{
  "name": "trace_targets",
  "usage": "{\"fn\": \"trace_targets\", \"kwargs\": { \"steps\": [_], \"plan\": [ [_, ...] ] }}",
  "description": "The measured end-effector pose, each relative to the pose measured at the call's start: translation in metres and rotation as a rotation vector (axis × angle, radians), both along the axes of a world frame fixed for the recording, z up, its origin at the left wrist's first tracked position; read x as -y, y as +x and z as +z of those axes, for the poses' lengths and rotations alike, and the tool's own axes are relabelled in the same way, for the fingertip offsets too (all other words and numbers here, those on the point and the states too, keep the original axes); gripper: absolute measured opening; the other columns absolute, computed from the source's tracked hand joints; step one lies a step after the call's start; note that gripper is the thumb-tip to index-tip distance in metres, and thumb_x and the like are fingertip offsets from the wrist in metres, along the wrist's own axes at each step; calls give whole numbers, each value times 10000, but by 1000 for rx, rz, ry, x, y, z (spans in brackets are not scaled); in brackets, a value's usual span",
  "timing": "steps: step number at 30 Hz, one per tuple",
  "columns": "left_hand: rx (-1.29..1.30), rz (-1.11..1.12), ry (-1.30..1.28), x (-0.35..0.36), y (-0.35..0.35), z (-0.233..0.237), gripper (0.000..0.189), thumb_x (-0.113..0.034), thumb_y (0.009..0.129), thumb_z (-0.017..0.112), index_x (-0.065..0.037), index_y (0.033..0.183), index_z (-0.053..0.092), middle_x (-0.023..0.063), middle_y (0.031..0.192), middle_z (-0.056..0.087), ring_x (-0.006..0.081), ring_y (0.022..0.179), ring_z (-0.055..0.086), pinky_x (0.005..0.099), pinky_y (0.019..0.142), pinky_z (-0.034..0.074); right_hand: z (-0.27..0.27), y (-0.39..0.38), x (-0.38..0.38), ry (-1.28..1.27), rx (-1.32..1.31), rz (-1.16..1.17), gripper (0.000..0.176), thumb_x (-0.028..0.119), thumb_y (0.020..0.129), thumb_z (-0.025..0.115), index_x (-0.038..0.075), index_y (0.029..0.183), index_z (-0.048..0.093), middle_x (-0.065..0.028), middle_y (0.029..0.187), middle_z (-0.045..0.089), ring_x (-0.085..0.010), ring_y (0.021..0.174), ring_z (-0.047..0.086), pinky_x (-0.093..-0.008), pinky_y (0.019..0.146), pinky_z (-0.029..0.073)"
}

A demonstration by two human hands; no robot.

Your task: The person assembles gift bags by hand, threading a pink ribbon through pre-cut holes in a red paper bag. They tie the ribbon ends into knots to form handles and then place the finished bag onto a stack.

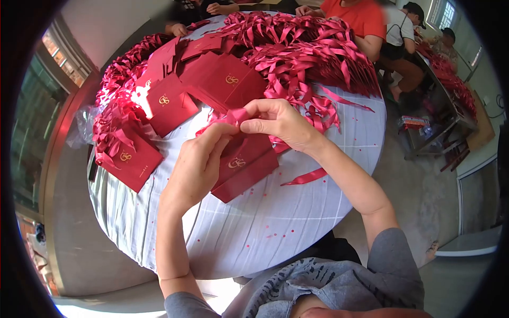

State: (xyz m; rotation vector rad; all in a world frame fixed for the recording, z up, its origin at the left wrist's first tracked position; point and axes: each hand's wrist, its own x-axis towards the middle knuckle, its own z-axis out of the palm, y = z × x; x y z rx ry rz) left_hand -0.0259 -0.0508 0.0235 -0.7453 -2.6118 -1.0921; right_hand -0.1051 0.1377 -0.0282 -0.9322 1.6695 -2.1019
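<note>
Both of my hands meet over a dark red paper bag [245, 163] with a gold emblem, which lies near the middle of the round table. The fingers of my left hand [197, 161] are closed in a pinch on a pink-red ribbon [237, 115] at the bag's top edge. From the other side, my right hand [283, 123] pinches the same ribbon between thumb and fingers. Whether the ribbon is knotted there is hidden by my fingertips. Just beyond my hands lies a stack of flat red bags [222, 79] with gold emblems.
A white cloth [275, 238] covers the table, with small red dots scattered on it. Heaps of ribboned bags [297, 42] fill the far side. A loose ribbon strip [305, 177] lies at right. Across the table sits a person in red [355, 16]; others work behind at another table.
</note>
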Motion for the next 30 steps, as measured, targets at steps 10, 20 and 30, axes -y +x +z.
{"fn": "trace_targets", "kwargs": {
  "steps": [10,20,30],
  "plan": [
    [-40,342,28,39,3,20,121,-39,872,537,2,970,597,133,816,669,237,796,665,315,705,495,-12,5,5,-81,-63,-188,91,121,885,623,36,915,640,24,864,629,-42,829,547,-195,776,432],
    [562,199,100,62,-2,-15,492,-412,941,507,56,971,657,43,736,634,89,677,535,264,627,453,-17,10,11,-104,-146,-233,135,172,904,613,39,908,593,74,785,528,-2,752,459,-174,654,387],
    [111,277,454,22,-2,-25,104,-45,853,630,39,861,569,50,748,642,81,672,586,234,604,457,-15,17,12,-101,-155,-268,135,167,900,617,36,913,587,57,792,548,-12,745,468,-186,648,399]
  ]
}}
